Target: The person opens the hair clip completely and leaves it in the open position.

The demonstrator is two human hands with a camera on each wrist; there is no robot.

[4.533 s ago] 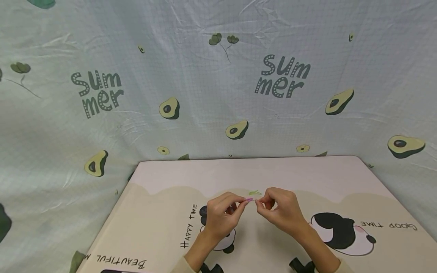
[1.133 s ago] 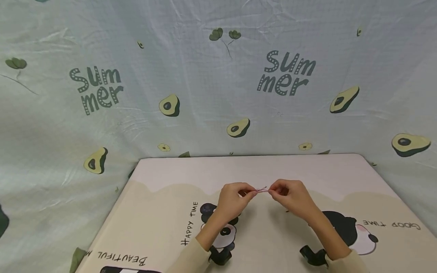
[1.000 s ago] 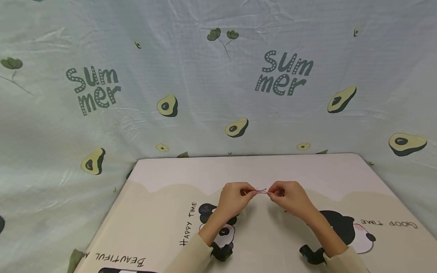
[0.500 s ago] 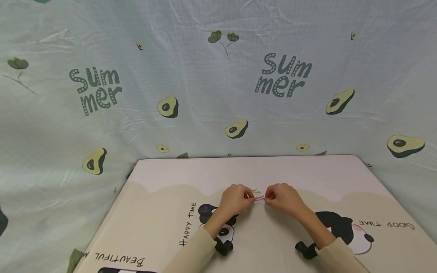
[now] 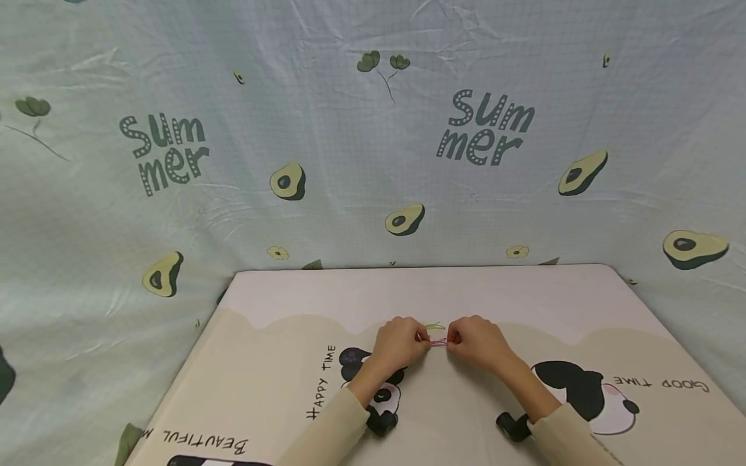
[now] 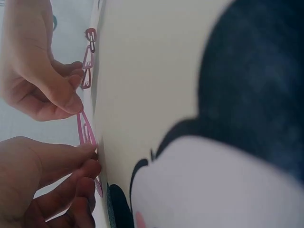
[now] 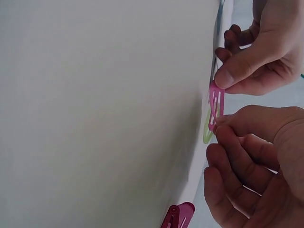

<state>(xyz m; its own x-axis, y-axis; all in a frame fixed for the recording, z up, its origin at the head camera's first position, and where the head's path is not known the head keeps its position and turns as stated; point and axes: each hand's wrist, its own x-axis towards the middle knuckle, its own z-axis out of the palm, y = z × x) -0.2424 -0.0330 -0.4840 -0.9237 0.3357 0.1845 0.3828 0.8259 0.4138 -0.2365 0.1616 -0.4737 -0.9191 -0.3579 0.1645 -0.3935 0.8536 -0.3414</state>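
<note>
Between my two hands is a pink snap hair clip (image 5: 438,343), stretched lengthwise from one set of fingertips to the other. My left hand (image 5: 401,343) pinches one end with thumb and index finger. The thumb and fingers of my right hand (image 5: 479,343) pinch the other end. In the right wrist view the slotted clip (image 7: 216,102) shows close up, its ends hidden by fingertips. A light green snap clip (image 5: 435,326) lies on the table just behind the hands.
A red clip (image 6: 90,34) and several pink and dark red ones lie in a row past my right hand, out of sight in the head view. The table (image 5: 326,298) has a printed panda cover. A curtain (image 5: 350,129) hangs behind it.
About a second ago the hands held the pink clip higher and farther right; they have come down toward the table and closer together. The green clip shows again behind them.
</note>
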